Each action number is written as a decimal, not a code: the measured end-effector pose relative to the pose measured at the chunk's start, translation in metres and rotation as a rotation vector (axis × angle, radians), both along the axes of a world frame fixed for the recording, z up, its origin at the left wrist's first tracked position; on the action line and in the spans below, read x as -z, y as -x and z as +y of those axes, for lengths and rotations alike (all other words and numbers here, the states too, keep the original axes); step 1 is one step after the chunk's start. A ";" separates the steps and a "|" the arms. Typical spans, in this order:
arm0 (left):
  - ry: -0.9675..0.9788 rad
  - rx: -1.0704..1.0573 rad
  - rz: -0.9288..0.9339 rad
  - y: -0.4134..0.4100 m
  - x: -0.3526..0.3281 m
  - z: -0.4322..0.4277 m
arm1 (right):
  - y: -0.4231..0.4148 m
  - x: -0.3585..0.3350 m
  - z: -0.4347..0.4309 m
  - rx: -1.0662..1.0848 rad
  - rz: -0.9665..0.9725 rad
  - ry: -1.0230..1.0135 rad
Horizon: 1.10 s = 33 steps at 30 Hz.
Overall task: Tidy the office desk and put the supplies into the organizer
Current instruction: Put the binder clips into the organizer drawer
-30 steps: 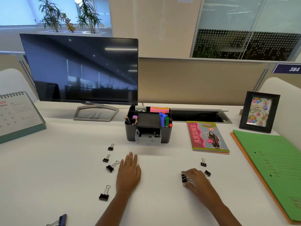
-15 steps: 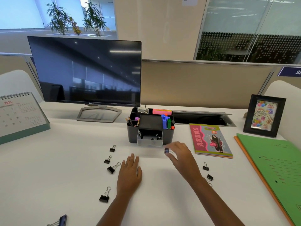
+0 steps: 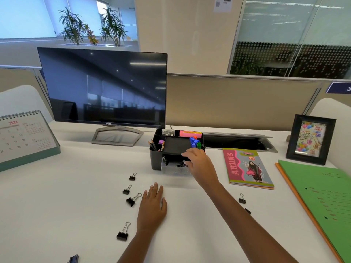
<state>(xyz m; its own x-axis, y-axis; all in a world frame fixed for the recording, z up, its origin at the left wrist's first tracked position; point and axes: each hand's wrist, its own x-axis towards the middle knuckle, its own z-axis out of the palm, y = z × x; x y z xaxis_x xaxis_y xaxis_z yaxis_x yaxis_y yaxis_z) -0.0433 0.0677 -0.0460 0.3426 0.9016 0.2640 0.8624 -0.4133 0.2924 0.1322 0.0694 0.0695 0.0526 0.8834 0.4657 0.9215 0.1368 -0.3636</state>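
Note:
The black desk organizer [image 3: 155, 158] stands mid-desk with pencils, markers and sticky notes in it. Its clear drawer [image 3: 173, 171] is pulled out and holds black binder clips. My right hand [image 3: 199, 165] reaches over the drawer, fingertips at a black clip [image 3: 181, 164] inside it; whether they still pinch it is unclear. My left hand [image 3: 152, 205] lies flat on the desk, holding nothing. Loose binder clips lie left of it [image 3: 132, 176] [image 3: 126, 190] [image 3: 133, 200] [image 3: 123, 232]. Two more lie on the right [image 3: 242, 199] [image 3: 247, 211], and a blue one sits at the bottom edge [image 3: 74, 259].
A monitor [image 3: 106, 88] stands behind the organizer and a desk calendar [image 3: 24, 137] at the far left. To the right are a colourful notebook [image 3: 247, 168], a framed card [image 3: 310, 139] and green and orange folders [image 3: 322, 196]. A cable slot [image 3: 237, 142] runs along the back.
My right hand picked a clip off the desk on the right and carried it up and left to the organizer's drawer. The left hand stayed flat.

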 end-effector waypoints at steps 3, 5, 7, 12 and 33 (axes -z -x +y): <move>0.006 0.001 0.016 0.000 0.000 0.001 | -0.016 0.014 -0.016 0.047 0.081 -0.027; -0.002 -0.003 0.017 0.000 0.002 0.003 | -0.032 0.025 -0.031 0.114 0.145 -0.017; -0.018 -0.002 0.020 0.000 0.003 0.003 | -0.049 0.037 -0.046 0.207 0.212 0.012; -0.031 -0.012 -0.003 -0.002 0.006 0.003 | -0.092 0.068 -0.084 0.512 0.318 0.112; -0.047 -0.041 -0.040 -0.003 0.007 0.002 | -0.033 0.040 -0.052 0.105 0.223 0.060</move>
<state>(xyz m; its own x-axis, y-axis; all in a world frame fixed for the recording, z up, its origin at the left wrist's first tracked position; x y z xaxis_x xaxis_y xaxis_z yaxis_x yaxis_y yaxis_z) -0.0404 0.0692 -0.0531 0.2944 0.9009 0.3189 0.8669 -0.3923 0.3077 0.1653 0.0178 0.0298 0.2409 0.8935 0.3791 0.8256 0.0167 -0.5640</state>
